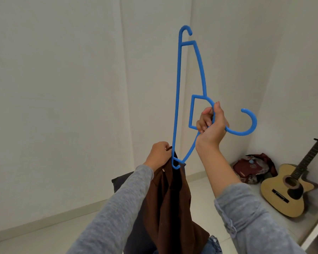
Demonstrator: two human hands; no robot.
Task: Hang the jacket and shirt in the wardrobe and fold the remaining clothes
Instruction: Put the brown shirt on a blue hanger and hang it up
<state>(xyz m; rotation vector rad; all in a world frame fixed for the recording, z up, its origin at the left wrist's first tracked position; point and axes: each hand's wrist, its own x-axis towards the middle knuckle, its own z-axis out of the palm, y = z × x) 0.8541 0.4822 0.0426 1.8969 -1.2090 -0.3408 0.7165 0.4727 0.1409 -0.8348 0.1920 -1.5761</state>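
brown shirt (173, 208) gripped left hand (159, 153) | blue hanger (177, 88) gripped right hand (212, 125) | touching

One wide-angle view looks out from the person's head, facing forward and a little down into a white room corner (188, 70). The left hand (159, 153) and right hand (212, 123) are close before the lens. The floor (44, 239) lies farther off, with an acoustic guitar (286, 191) at far right.
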